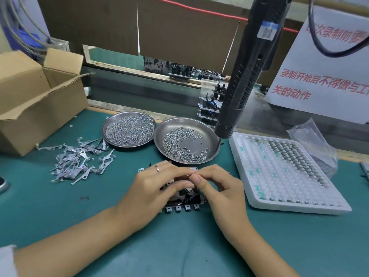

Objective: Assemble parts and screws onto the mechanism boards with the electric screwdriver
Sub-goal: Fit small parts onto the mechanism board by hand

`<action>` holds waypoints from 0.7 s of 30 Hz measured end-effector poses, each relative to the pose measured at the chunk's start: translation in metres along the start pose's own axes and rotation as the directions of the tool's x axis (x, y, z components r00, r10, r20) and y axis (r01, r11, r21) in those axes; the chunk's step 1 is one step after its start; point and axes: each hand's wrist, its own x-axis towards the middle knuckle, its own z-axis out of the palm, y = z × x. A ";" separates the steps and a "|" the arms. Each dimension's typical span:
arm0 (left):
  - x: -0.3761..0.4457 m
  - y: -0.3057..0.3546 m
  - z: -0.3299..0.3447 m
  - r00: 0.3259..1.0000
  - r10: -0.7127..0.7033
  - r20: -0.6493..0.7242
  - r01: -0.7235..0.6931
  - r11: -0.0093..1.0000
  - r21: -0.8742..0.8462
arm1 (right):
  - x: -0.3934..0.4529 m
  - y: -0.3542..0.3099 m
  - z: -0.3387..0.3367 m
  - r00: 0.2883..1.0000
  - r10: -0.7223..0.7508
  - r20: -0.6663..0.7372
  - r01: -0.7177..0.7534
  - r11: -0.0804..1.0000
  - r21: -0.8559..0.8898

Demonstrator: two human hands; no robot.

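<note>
A mechanism board lies on the green mat, mostly covered by my hands; its front row of metal tabs shows. My left hand, a ring on one finger, rests over the board's left side. My right hand pinches a small part at its fingertips above the board, touching the left fingertips. The black electric screwdriver hangs untouched above the right dish. Two steel dishes hold screws: the left dish and the right dish. Loose metal levers lie in a pile at the left.
A white foam tray with rows of small parts sits at the right, a crumpled plastic bag behind it. An open cardboard box stands at the left. Stacked boards wait on the conveyor behind. A printed sign hangs at the right.
</note>
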 end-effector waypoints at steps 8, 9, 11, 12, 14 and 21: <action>-0.002 0.001 0.001 1.000 -0.008 -0.013 0.008 1.000 -0.008 | 0.003 -0.001 -0.006 0.991 0.045 0.127 -0.033 0.995 -0.097; -0.002 0.001 0.001 1.000 -0.020 -0.024 0.020 1.000 0.003 | 0.003 -0.001 -0.005 0.991 0.049 0.125 -0.037 0.995 -0.094; -0.001 -0.001 0.000 0.994 -0.076 -0.073 0.077 0.997 0.018 | 0.004 -0.002 -0.004 0.994 0.010 0.108 0.005 0.990 -0.139; -0.001 -0.001 -0.001 0.988 -0.114 -0.107 0.117 0.993 0.019 | 0.006 -0.003 -0.004 0.996 -0.022 0.086 0.038 0.981 -0.189; 0.002 -0.002 -0.003 0.966 -0.192 -0.175 0.198 0.980 0.014 | 0.016 -0.003 -0.006 0.997 -0.070 0.030 0.076 0.945 -0.319; 0.005 -0.007 -0.006 0.860 -0.460 -0.223 0.406 0.880 -0.247 | 0.077 0.008 0.004 0.940 0.286 0.187 -0.062 0.680 -0.730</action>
